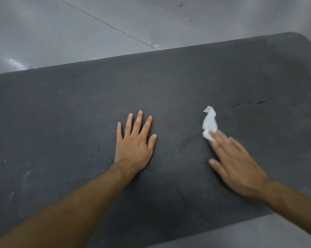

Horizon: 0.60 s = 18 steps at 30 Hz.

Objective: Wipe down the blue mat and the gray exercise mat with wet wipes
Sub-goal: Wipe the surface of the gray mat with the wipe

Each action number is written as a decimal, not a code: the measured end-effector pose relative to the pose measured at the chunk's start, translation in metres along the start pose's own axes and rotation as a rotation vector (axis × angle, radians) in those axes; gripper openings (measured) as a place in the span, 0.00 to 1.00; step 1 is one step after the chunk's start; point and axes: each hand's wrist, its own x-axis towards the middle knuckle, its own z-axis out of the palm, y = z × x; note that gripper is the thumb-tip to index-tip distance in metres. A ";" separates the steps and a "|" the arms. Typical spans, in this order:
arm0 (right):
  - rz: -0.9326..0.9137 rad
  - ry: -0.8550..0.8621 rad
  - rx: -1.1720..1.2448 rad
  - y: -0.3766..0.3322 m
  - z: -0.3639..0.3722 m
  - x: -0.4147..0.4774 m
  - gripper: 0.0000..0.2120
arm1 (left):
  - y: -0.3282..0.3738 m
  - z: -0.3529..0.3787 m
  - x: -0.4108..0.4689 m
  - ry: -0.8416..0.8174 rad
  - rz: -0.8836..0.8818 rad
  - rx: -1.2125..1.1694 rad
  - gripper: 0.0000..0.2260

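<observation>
I was wiping the dark gray ribbed exercise mat [169, 86]: right hand [238, 165] pressed a crumpled white wet wipe [209, 122] under straight fingers [220, 140], left hand [133, 145] braced flat, fingers spread. Next probably needed a firm sweep across.

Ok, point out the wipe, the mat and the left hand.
wipe [209, 123], head view, middle of the crumpled sheet.
mat [61, 113], head view, bare gray surface.
left hand [134, 145], head view, back of the hand.
</observation>
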 end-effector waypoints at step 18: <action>-0.252 -0.094 -0.034 -0.093 0.012 0.015 0.38 | 0.002 0.001 -0.002 0.039 -0.018 0.020 0.30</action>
